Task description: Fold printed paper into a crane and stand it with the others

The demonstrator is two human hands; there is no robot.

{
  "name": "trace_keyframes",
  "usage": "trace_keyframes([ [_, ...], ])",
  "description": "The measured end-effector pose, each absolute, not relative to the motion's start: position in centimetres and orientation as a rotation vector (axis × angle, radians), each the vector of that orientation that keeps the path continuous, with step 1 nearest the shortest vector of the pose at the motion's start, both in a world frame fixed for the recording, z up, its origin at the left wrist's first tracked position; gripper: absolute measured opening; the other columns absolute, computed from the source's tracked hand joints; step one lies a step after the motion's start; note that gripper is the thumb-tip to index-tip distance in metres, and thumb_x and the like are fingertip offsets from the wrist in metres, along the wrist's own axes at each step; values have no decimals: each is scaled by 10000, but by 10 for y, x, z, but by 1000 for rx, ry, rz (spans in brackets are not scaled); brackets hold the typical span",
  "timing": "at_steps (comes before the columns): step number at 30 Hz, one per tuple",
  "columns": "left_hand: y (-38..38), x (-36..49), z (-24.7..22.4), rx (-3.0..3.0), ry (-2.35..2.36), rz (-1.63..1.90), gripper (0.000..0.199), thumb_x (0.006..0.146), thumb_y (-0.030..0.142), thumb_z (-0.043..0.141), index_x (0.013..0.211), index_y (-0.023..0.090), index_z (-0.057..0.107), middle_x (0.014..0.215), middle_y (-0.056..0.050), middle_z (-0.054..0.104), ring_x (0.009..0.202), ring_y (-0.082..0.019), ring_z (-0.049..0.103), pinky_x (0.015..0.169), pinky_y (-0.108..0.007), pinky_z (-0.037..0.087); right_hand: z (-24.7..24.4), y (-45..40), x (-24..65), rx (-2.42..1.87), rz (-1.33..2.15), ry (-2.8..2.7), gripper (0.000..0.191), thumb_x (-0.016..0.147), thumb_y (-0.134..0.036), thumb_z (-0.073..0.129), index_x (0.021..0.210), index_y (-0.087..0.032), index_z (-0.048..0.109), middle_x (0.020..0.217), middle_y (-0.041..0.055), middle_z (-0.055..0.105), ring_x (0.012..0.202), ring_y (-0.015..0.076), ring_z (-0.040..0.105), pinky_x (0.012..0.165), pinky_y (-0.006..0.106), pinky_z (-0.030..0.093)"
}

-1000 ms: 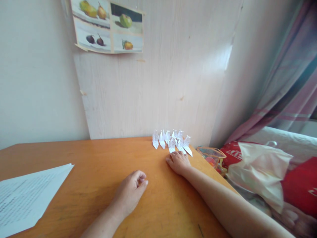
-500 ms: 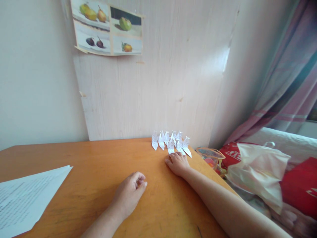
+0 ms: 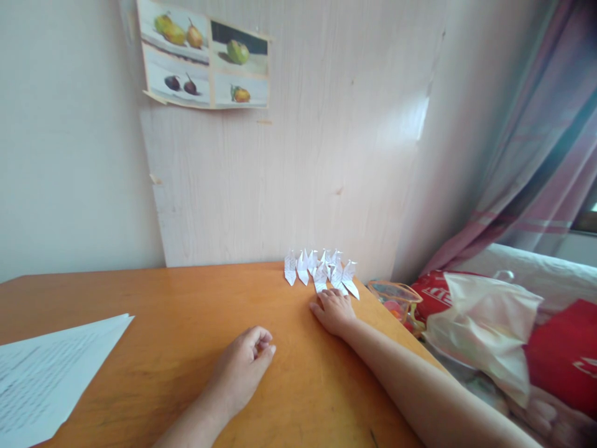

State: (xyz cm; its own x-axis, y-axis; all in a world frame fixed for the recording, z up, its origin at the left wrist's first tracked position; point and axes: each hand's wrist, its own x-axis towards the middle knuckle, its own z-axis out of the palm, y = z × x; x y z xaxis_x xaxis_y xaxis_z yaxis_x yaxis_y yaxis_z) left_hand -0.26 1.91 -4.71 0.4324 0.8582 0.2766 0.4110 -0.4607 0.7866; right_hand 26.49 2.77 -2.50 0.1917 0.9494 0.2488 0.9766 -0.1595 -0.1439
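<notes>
Several folded white paper cranes (image 3: pixel 319 274), printed with text, stand in a cluster at the far edge of the wooden table. My right hand (image 3: pixel 332 311) lies palm down just in front of them. Its fingers are spread and reach the nearest cranes, covering part of their lower tips; whether they press on the paper I cannot tell. Nearer to me, over the middle of the table, is my left hand (image 3: pixel 242 367). Its fingers are loosely curled in toward the thumb, and nothing shows between them.
Printed paper sheets (image 3: pixel 56 373) lie at the table's left. Beyond the right edge of the table (image 3: pixel 177 311) are a white plastic bag (image 3: pixel 485 330), red bags (image 3: pixel 564 354) and an orange-rimmed clear container (image 3: pixel 396 292). Fruit pictures (image 3: pixel 205 62) hang on the back panel.
The view has shifted very slightly. Both hands and the paper cranes keep the same places on the table.
</notes>
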Motion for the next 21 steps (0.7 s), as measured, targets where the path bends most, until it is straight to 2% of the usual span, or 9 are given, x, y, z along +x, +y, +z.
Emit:
trace_keyframes([
  [21,18,-2,-45,2039,1070,937,175,858,376,559,877,209,604,834,-27,667,789,-201,622,739,-294,459,-22,26,263,-2247,-148,-1820,458,961,-522,414,1126,-190,681,1246,143,660,1252,332,479,998,455,313],
])
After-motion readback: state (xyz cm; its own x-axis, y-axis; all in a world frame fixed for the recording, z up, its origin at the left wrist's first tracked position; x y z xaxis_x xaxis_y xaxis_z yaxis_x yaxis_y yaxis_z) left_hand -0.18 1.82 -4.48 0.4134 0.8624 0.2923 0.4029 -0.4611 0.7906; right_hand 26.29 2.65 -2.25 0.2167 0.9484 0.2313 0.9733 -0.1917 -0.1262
